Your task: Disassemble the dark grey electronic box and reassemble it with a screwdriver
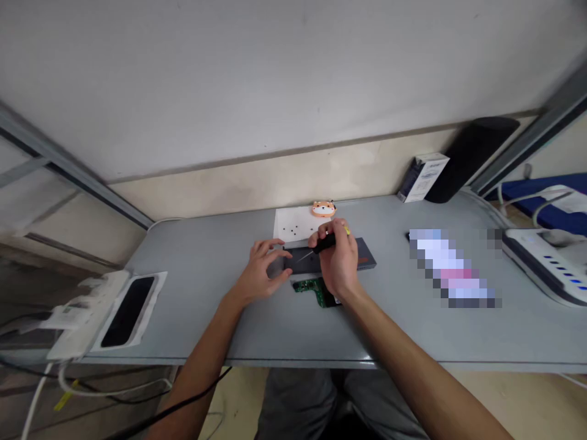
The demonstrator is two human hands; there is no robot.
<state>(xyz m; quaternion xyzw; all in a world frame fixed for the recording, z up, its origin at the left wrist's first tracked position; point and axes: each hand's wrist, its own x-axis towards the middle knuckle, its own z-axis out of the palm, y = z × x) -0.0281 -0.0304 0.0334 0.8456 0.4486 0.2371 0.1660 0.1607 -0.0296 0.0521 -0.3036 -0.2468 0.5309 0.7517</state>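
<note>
My right hand is wrapped round a black-handled screwdriver, its thin shaft slanting down to the left over a dark grey casing. At the casing's left end is my left hand, fingers curved and apart, fingertips at its edges. A green circuit board lies just in front of the casing, partly covered by my right hand and wrist. Behind the casing, several tiny dark screws rest on a white sheet, with an orange animal-faced item at the sheet's back right.
A phone on white paper and a white power strip lie at the left. At the right are a blurred-out object and a white multi-socket unit. A small box and black cylinder stand at the back right.
</note>
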